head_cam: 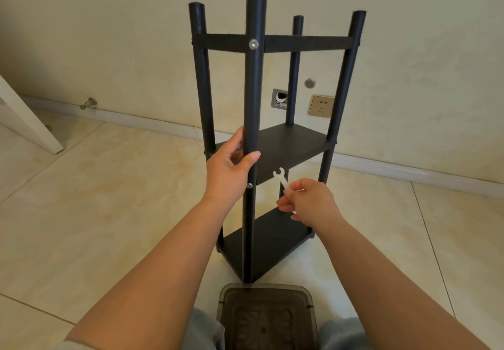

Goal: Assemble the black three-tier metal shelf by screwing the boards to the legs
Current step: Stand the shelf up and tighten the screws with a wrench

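The black three-tier shelf [289, 142] stands upright on the tiled floor, with all three boards fixed between four round legs. My left hand [227, 168] grips the nearest leg [253, 90] just above the middle board. A silver screw head [253, 44] shows on that leg at the top board, and a second screw [249, 185] sits at the middle board, just below my left hand. My right hand [308, 201] pinches a small white wrench [281, 176], jaws pointing up, a little to the right of the lower screw.
A brown translucent plastic stool [268, 317] sits between my knees, touching the shelf's near foot. The wall behind carries a socket [321, 105] and an open wall box [279, 99]. A white door edge [24, 120] stands at far left.
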{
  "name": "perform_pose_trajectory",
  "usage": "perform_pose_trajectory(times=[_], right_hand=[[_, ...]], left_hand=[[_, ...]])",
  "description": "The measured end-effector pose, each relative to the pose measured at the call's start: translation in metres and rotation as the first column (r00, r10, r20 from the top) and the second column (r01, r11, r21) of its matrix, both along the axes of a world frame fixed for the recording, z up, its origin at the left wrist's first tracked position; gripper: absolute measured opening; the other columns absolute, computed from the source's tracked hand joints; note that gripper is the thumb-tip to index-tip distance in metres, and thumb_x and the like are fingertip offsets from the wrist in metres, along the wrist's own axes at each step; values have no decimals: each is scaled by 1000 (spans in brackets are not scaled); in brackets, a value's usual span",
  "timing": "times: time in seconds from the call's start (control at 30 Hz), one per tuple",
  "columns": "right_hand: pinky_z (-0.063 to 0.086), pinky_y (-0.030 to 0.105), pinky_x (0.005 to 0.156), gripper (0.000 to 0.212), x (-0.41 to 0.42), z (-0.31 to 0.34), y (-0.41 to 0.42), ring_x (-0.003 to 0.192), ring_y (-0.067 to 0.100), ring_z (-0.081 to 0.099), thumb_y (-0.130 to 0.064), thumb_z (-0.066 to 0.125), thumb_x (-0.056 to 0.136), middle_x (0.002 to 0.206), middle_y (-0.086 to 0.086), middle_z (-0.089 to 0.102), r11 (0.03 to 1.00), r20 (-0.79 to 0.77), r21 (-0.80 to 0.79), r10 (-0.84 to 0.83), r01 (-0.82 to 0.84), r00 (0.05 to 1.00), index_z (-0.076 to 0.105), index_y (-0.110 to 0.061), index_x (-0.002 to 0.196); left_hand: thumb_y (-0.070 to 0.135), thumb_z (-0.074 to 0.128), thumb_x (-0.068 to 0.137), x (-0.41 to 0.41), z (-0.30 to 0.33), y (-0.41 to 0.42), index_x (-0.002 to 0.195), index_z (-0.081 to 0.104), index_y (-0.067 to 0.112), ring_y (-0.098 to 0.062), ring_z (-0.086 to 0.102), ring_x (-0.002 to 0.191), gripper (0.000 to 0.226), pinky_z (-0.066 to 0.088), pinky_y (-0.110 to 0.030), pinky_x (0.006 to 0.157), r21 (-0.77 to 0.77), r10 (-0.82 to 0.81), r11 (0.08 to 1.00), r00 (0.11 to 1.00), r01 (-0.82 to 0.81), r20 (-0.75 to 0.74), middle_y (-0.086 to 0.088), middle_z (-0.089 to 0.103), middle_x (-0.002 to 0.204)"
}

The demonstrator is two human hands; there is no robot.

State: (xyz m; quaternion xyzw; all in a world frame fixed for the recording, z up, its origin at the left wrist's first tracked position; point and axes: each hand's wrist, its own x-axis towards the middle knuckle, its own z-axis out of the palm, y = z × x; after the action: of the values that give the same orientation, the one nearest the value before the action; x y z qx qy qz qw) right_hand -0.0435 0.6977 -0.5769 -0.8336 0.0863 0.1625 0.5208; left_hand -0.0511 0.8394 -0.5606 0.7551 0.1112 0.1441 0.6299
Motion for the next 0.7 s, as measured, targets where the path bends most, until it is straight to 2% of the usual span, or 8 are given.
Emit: perform_pose_trajectory(times=[0.03, 0.1, 0.2, 0.3, 0.5, 0.6, 0.7], right_hand=[[55, 34, 86, 8, 2, -5, 0, 81, 12, 67, -19, 56, 93, 87, 1, 69, 999, 0, -51, -2, 2, 1000, 61, -15, 98], [54, 34, 87, 5, 5, -13, -1, 81, 14, 63, -20, 59, 91, 84, 0, 64, 989, 16, -150, 12, -9, 1000, 63, -17, 92], [52, 27, 81, 5, 10, -24, 5, 75, 12, 56, -21, 58, 92, 80, -3, 57, 972, 26, -228, 62, -54, 998, 60, -19, 88], [49, 23, 76, 8, 15, -35, 15, 74, 12, 55, -20, 58, 92, 83, -2, 58, 965, 1, -250, 80, -77, 997, 65, -17, 95], [49, 24, 80, 18, 24, -41, 34, 83, 13, 56, -20, 60, 91, 94, -2, 61, 971, 16, -199, 136, -130, 991, 68, -18, 107], [47, 27, 90, 21, 25, -40, 38, 86, 12, 53, -19, 57, 93, 97, -4, 58, 976, 56, -179, 139, -127, 989, 68, -17, 111], [45, 27, 92, 23, 28, -38, 39, 86, 11, 51, -17, 53, 95, 100, -3, 57, 987, 108, -141, 89, -73, 990, 67, -13, 113]], left_hand=[[14, 61, 91, 2, 1, 1, 140, 40, 38, -1, 48, 113, 59, 43, 0, 69, 2, 3, 1000, 1000, -3, -1, 17, 53, 121], [15, 60, 91, 6, 4, 4, 141, 38, 38, 0, 45, 111, 59, 45, -14, 85, 24, 12, 1000, 1000, -12, -6, 19, 50, 120], [17, 60, 91, 10, 6, 7, 142, 36, 38, 2, 41, 109, 60, 42, -29, 99, 57, 22, 998, 999, -20, -30, 21, 47, 118], [19, 61, 91, 13, 6, 11, 142, 35, 39, -2, 43, 115, 60, 41, -31, 101, 96, 21, 995, 999, -16, -47, 17, 49, 126], [20, 62, 90, 17, 5, 19, 142, 36, 38, -13, 45, 128, 60, 41, -33, 102, 115, 36, 993, 997, -29, -64, 11, 49, 136], [21, 62, 90, 18, 4, 21, 141, 37, 39, -12, 46, 127, 60, 41, -32, 101, 116, 30, 993, 997, -23, -65, 12, 51, 134], [20, 62, 90, 17, 3, 22, 141, 37, 39, -9, 46, 122, 60, 41, -29, 99, 109, 27, 994, 998, -21, -60, 18, 49, 124]])
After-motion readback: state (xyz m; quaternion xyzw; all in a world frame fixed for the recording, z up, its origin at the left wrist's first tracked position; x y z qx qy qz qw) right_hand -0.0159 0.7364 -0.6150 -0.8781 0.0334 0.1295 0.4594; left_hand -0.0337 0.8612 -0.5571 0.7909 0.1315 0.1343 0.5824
